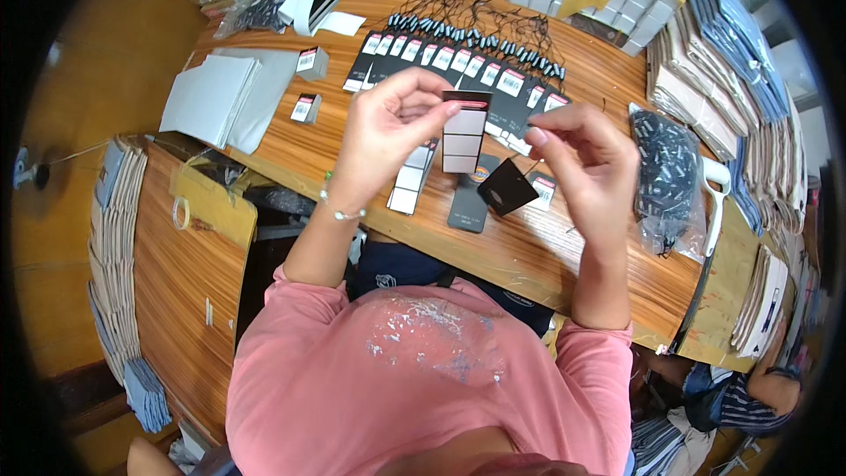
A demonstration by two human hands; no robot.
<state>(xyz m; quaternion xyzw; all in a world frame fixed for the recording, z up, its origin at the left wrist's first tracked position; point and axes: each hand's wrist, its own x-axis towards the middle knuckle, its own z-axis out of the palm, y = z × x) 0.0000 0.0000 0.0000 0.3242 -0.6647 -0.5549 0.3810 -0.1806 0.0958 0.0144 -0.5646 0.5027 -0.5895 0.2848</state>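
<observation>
"What does the head view give you at your end?"

"I have the left hand (397,123) pinching a white-panelled label strip (463,137) with a black header; call that my clock centre. The right hand (589,167) has thumb and fingertip pressed together, seemingly gripping a black square tag (507,187) that hangs at five o'clock. What joins them is too fine for me to trace."

"What counts as done?"

"At twelve o'clock I see a fanned row of black hang tags (504,106), with cords (454,31) bunched at their far ends and barcode labels (510,81) on most. I'd judge those well advanced, perhaps complete."

"And left?"

"The two held pieces are apart, so I'd call that pair unfinished. A flat dark tag (467,210) lies at six, no barcode on its visible side, and a second label strip (410,181) at eight. Two small label stacks (311,63) stand at ten, and a bag of dark cords (665,167) at three. I can't count how many sets they'd make."
</observation>
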